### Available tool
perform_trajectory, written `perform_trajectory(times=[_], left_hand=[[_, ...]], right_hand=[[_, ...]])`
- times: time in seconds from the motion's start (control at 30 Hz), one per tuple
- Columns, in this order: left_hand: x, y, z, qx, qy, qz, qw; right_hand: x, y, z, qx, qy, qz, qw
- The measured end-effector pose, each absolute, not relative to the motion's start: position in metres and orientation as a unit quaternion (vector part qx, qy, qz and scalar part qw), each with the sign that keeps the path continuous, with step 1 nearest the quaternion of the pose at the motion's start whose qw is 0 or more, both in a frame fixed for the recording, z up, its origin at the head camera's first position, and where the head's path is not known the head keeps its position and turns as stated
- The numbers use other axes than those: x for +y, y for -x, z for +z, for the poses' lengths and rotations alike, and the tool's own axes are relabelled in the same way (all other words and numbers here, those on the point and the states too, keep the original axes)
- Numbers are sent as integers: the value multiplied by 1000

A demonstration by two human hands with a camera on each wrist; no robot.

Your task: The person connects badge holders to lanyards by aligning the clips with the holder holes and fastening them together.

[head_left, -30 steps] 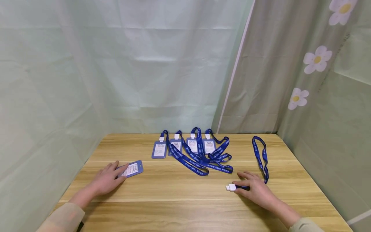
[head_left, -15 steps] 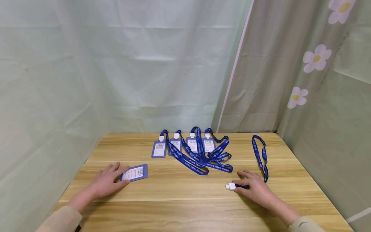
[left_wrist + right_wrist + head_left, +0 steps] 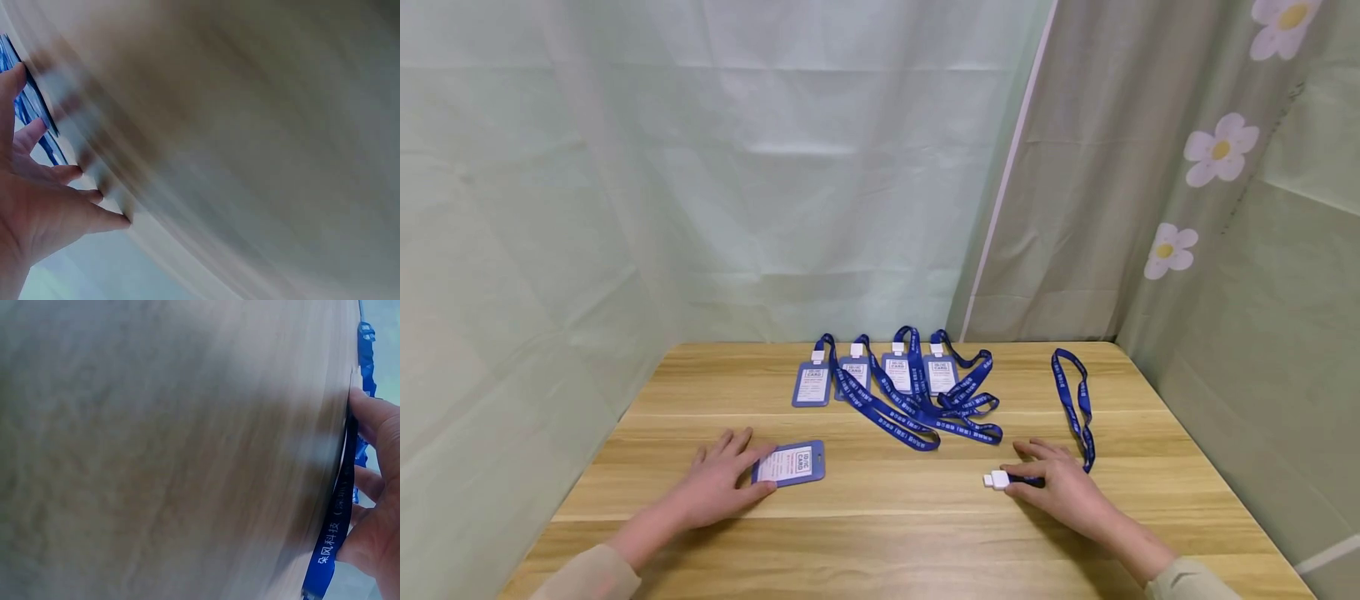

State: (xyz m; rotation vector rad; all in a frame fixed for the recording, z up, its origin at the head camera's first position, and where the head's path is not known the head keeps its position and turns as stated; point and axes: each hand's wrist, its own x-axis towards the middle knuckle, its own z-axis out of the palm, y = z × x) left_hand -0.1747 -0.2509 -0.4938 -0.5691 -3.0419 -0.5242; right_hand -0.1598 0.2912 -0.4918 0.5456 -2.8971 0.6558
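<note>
My left hand (image 3: 718, 485) grips the left end of a blue ID card holder (image 3: 797, 463), thumb on its near edge and index finger on its far edge. The holder lies nearly flat at the table, its slotted end toward the right. My right hand (image 3: 1060, 492) pinches a blue lanyard (image 3: 1086, 417) just behind its white plastic clip (image 3: 997, 480), which points left toward the holder. The lanyard's loop trails back over the table beyond this hand. In the right wrist view, the printed lanyard strap (image 3: 334, 525) runs under my right hand.
Several ID card holders (image 3: 811, 385) with white clips stand in a row near the back of the wooden table (image 3: 880, 550), their blue lanyards (image 3: 887, 421) tangled forward and to the right. Pale curtains (image 3: 820, 183) enclose the table's back and sides.
My left hand has moved right and slightly nearer, bringing the ID card holder along; the holder has turned so its slotted end points right. My right hand and the lanyard have stayed in place.
</note>
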Motion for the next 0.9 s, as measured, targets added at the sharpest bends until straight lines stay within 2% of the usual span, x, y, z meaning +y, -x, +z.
perform_trajectory(times=[0.9], left_hand=[[-135, 158, -493, -965, 203, -167, -11]], right_hand=[[252, 151, -491, -964, -127, 231, 28]])
